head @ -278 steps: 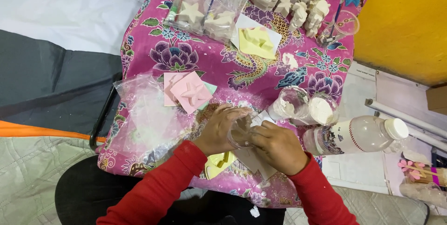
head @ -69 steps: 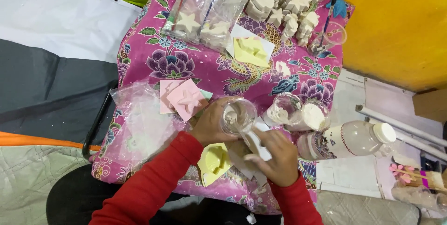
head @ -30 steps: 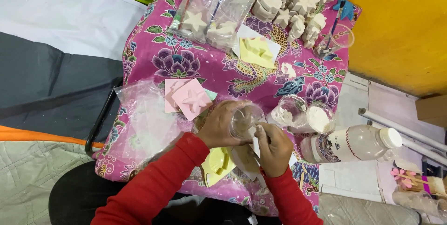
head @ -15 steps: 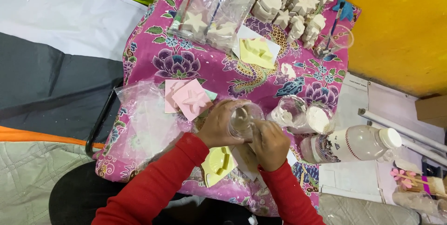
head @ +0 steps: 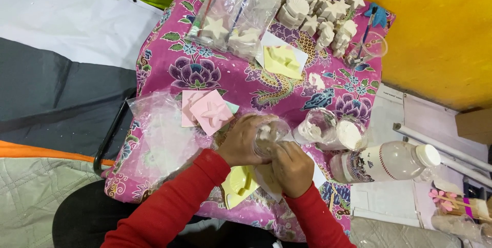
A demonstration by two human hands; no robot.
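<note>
My left hand [head: 241, 141] grips a clear plastic cup [head: 270, 132] with white paste inside, tilted on its side above the table. My right hand [head: 291, 167] is closed just below the cup's mouth, fingers bunched at its rim; what it holds is hidden. Beneath both hands lies a yellow mould [head: 240, 184] on the pink flowered tablecloth [head: 205, 73]. Both sleeves are red.
Pink moulds [head: 207, 112] and crumpled clear plastic bags [head: 159, 140] lie to the left. Two clear cups of white powder [head: 335, 131] and a lying plastic bottle [head: 384, 162] are to the right. White plaster figures [head: 318, 7], bagged figures [head: 230, 17] and another yellow mould [head: 282, 61] sit at the far end.
The cup has stayed in my left hand, raised and tilted over the yellow mould. My right hand, earlier holding a small white stick at the cup, has closed in tight under its mouth.
</note>
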